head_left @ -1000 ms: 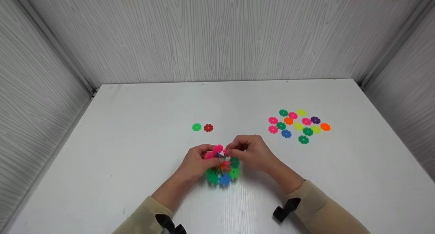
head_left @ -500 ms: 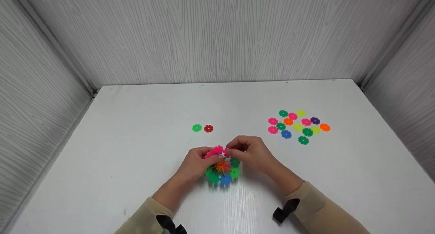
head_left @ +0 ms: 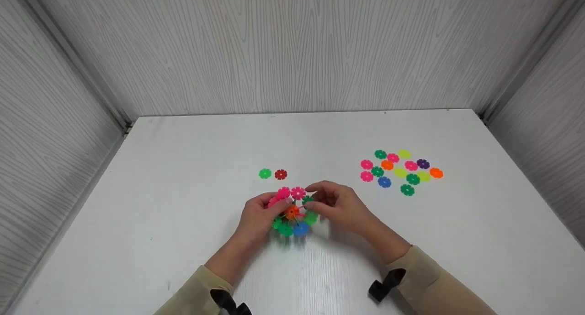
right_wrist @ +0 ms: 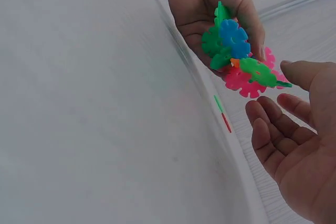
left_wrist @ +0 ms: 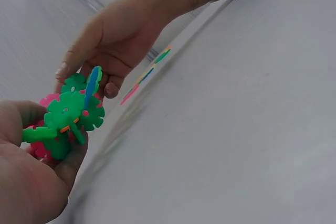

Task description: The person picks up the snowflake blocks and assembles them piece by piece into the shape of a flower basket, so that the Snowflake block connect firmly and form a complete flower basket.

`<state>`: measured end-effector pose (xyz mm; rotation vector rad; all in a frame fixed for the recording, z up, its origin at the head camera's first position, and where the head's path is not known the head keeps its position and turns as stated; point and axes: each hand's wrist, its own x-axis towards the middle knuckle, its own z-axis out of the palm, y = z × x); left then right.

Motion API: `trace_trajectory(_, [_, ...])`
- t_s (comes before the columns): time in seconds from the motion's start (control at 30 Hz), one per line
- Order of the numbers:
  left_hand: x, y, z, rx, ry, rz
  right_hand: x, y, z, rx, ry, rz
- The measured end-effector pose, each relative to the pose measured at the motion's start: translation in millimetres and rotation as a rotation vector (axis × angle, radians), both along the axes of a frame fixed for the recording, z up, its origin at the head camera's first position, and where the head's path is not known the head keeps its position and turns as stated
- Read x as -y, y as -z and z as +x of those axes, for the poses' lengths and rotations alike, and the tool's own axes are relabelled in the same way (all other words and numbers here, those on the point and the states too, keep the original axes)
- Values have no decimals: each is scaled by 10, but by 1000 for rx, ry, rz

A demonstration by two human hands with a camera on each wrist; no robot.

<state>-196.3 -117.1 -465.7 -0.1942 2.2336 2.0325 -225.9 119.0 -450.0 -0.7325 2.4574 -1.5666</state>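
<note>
My left hand (head_left: 257, 216) grips a cluster of interlocking plastic snowflake discs (head_left: 285, 230) between thumb and fingers, above the table. Pink, green and blue notched discs stand around an orange one at its middle. In the left wrist view a green disc (left_wrist: 65, 109) faces the camera, with the fingertips behind the cluster. My right hand (head_left: 343, 209) is at the cluster's right side, thumb and fingers parted with nothing between them. The right wrist view shows its thumb close to a light green disc (right_wrist: 257, 72) and its other fingers loosely bent below.
A light green disc (head_left: 265, 173) and a dark red disc (head_left: 280, 174) lie side by side beyond the hands. Several loose discs, among them a blue one (head_left: 384, 182), lie scattered at the right of the white table (head_left: 183, 168). Grey wood-grain panels (head_left: 292, 50) enclose it.
The right fingers have let go of the pink disc at the cluster's top. The left hand has moved the cluster slightly left and away from the body, baring that pink disc.
</note>
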Motion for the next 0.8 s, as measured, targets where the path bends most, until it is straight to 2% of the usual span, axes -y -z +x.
trace_trajectory(0.13, [-27, -20, -1, 11, -82, 78, 32, 18, 14, 115, -23, 36])
trace_trajectory(0.27, [-57, -49, 15, -2, -91, 124, 58, 23, 12, 209, -49, 18])
trace_trajectory(0.6, [-74, -59, 29, -41, -45, 124, 57, 34, -6, 234, 31, -70])
trace_trajectory(0.8, [-85, -51, 57, -75, -48, 110, 100, 69, 14, 226, 33, -20])
